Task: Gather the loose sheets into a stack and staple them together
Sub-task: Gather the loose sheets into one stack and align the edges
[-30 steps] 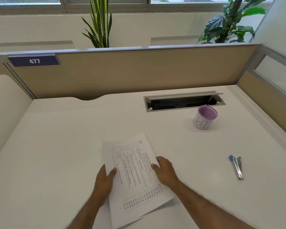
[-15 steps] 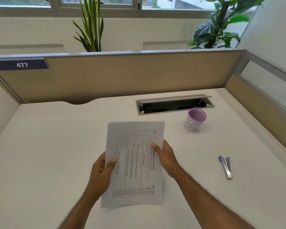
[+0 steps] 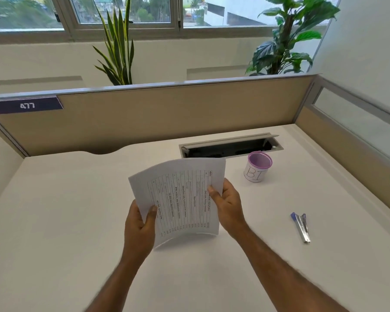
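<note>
the sheets (image 3: 185,199) are now off the tabletop (image 3: 54,221), held up in the air above its middle and bowed into a curve, the printed table facing the person. a second ago they lay flat on the tabletop under both hands; half a second ago they were squared and just lifting. so the gathering looks done and what shows now reads as the evening-up step, probably a tap of the lower edge on the tabletop to bring the edges flush.

the left hand (image 3: 140,224) has its grip clamped on the lower left edge of the sheets, thumb on the printed face and fingers behind. the right hand (image 3: 227,203) is clamped on the right edge, thumb on the front.

the stapler (image 3: 301,226) lies untouched toward the right edge of the tabletop, well apart from the hands. a purple-rimmed cup (image 3: 258,167) stands beyond it, just beside the cable slot (image 3: 230,146) near the far edge.

stapling is not yet begun. the bowed paper is limp, so one hand must keep the corner pinched while the other fetches the stapler, or the edges may slip out of line.
</note>
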